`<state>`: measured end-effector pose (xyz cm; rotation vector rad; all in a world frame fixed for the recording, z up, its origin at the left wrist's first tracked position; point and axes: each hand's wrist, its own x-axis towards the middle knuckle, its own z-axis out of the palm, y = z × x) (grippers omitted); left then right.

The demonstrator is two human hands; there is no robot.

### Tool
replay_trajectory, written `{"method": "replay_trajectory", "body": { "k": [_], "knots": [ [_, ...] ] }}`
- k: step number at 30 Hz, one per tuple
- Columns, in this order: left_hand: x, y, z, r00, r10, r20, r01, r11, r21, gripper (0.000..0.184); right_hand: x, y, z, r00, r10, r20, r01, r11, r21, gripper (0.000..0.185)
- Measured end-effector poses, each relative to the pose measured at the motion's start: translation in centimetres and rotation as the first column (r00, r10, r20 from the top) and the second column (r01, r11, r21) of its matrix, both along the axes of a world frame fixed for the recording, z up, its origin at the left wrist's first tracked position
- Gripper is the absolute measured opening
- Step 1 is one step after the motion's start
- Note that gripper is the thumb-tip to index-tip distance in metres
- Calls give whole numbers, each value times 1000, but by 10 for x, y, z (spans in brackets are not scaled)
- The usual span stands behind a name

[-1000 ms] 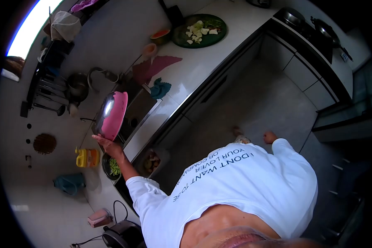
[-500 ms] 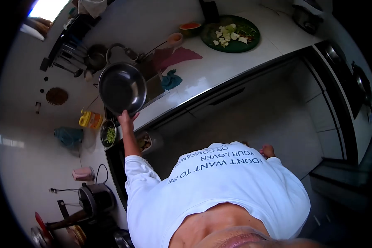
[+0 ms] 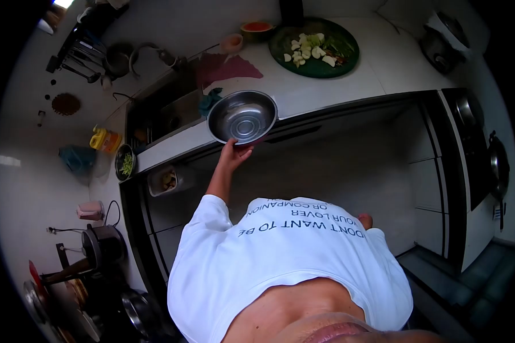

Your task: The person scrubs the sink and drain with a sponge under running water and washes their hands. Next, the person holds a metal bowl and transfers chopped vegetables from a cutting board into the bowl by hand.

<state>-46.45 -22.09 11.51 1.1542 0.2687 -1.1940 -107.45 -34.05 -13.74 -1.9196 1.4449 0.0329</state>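
My left hand (image 3: 234,156) grips the near rim of a round metal bowl (image 3: 245,117), thumb at the rim and other fingers under it. The bowl is tilted so that its shiny, bare inside shows; a little pink shows on its underside. It hangs over the counter's front edge, beside a teal cloth (image 3: 209,102). My right hand (image 3: 365,220) shows only in part beyond the white shirt, low at my right side, and its fingers cannot be made out.
Behind the bowl lies a pink cloth (image 3: 226,68). A green board (image 3: 349,60) holds cut vegetables, with a melon half (image 3: 257,28) beside it. The sink (image 3: 180,108) is at the left, near a bowl of greens (image 3: 125,163). A stove (image 3: 469,143) stands at the right.
The bowl has moved right in my left hand, from over the sink to the counter's front edge, after turning from its pink outside to its inside. My right hand is now more hidden.
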Motion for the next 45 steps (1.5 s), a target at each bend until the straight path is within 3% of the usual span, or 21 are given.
{"method": "replay_trajectory", "body": {
  "k": [4, 10, 21, 28, 30, 34, 37, 40, 45],
  "knots": [
    [-6, -36, -13, 996, -87, 0, 87, 996, -31, 35, -4, 10, 52, 807, -519, 281, 435, 844, 313, 7],
    [2, -84, -13, 983, -182, 3, 182, 983, -6, 38, -4, 41, 4, 917, -376, 132, 351, 919, 179, 8],
    [31, -133, -49, 960, -281, 5, 281, 959, -29, 39, 67, 19, 13, 979, -184, -88, 194, 972, 134, 10],
    [21, -128, -23, 958, -279, 70, 279, 960, 8, 38, 80, -27, -17, 951, 140, -275, -152, 988, -23, 11],
    [15, -125, -18, 964, -257, 70, 256, 967, 21, 38, 89, -64, 8, 993, 10, -116, 2, 995, 100, 14],
    [1, -125, -16, 984, -162, 73, 160, 986, 36, 38, 150, -144, 132, 949, -281, 147, 206, 899, 387, 21],
    [-14, -130, -23, 995, -65, 74, 65, 998, 2, 39, 154, -215, 112, 949, -184, 256, 62, 905, 421, 18],
    [-30, -139, -34, 999, 11, 51, -8, 999, -48, 39, 169, -285, 114, 933, -220, 285, 50, 863, 503, 15],
    [-60, -150, -39, 990, 138, 29, -137, 990, -21, 37, 201, -359, 129, 948, -94, 304, -71, 868, 492, 12]
  ]
}}
